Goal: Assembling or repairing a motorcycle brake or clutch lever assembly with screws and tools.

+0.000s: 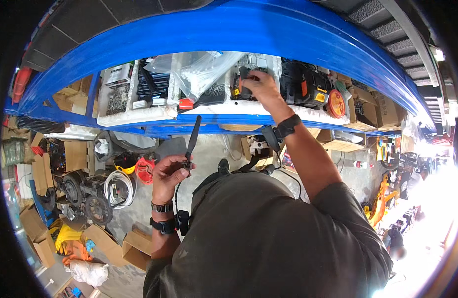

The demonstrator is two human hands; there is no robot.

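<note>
My left hand (pixel 170 174) is closed around the lower end of a long, slim black lever-like piece (pixel 193 136), which points up toward the shelf. The exact kind of this piece is not plain. My right hand (pixel 262 89) reaches into a compartment of a white foam bin (pixel 139 118) on the blue shelf. Its fingers are curled at a small dark part (pixel 244 73), beside an orange and yellow item (pixel 236 91). What the fingertips grip is partly hidden. A black tool with a red end (pixel 187 104) lies on the bin's front rim, left of my right hand.
Left compartments hold screws (pixel 118 99), dark packets (pixel 159 87) and a clear bag of white cable ties (pixel 201 74). Right of my hand are black-orange power tools (pixel 308 87) and an orange disc (pixel 336 103). A blue beam (pixel 229 30) crosses above. Cardboard boxes (pixel 137 247) stand on the floor.
</note>
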